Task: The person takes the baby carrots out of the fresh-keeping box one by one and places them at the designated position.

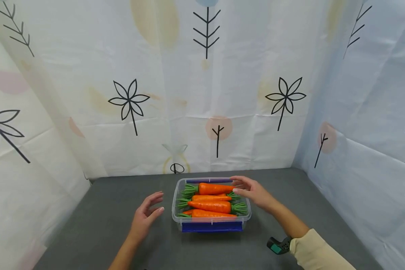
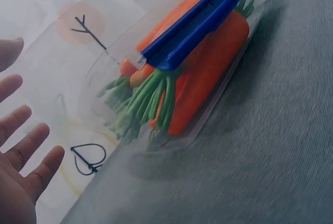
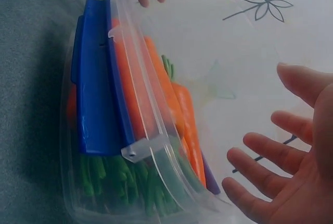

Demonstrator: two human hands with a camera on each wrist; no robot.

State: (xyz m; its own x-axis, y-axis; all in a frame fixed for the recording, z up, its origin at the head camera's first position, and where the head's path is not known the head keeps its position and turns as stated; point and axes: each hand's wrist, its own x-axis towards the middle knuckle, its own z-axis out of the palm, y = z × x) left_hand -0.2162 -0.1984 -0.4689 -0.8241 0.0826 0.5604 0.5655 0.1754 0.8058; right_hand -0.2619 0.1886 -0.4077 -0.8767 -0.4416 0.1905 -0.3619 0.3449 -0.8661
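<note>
A clear plastic food container (image 1: 174,204) with blue clips stands on the table, its top uncovered. Several orange carrots (image 1: 209,206) with green tops lie in it, pointing in alternating directions. My left hand (image 1: 147,213) hovers just left of the container, fingers loosely bent and holding nothing. Over the container's right back corner is my right hand (image 1: 254,191), close to a carrot tip; whether it touches the rim is unclear in the head view. In the right wrist view, the right hand's fingers (image 3: 265,174) are spread apart and hold nothing. The front blue clip (image 1: 211,227) hangs down.
A dark grey table (image 1: 121,195) extends on both sides of the container. White cloth walls (image 1: 175,142) with leaf and flower drawings enclose it at the back and sides. A black and green device (image 1: 278,245) is worn at the right wrist, by a cream sleeve (image 1: 317,251).
</note>
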